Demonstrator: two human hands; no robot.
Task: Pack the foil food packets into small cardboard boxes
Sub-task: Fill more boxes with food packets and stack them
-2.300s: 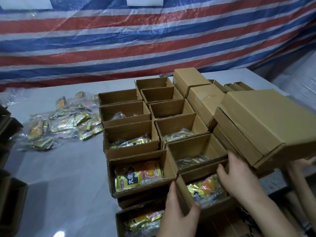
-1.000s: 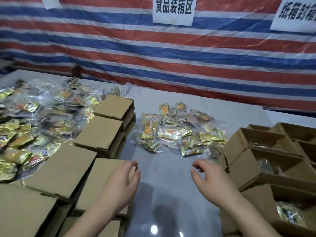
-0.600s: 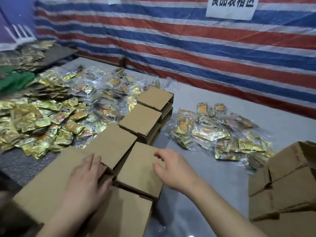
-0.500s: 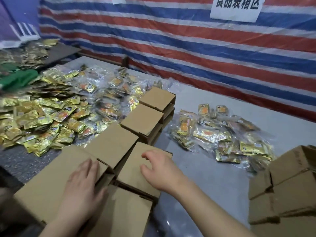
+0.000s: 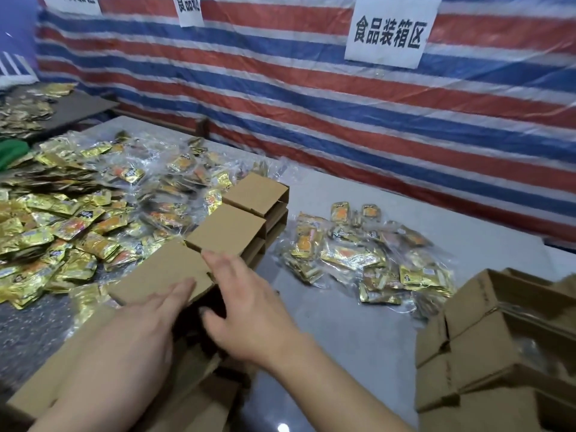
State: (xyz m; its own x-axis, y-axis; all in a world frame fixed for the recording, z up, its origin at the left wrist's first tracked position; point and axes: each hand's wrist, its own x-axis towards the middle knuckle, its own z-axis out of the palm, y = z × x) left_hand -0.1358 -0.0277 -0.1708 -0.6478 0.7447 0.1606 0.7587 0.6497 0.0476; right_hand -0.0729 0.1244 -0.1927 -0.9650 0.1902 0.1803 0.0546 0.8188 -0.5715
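Both hands have shifted: left hand (image 5: 146,319) and right hand (image 5: 249,310), fingers spread, press the light, crushable closed cardboard box (image 5: 162,275); grip its side edges.

2 bare forearms, sleeveless to the frame edge, no gloves.

Tarpaulin backdrop (image 5: 311,98): red, blue and white horizontal stripes. Sign (image 5: 391,29): white with black characters. Foil packets (image 5: 62,226): gold with orange and black print, some in clear wrap. Cardboard boxes (image 5: 227,229): plain brown. Table (image 5: 358,338): pale grey. Cloth (image 5: 11,151) at far left: green.
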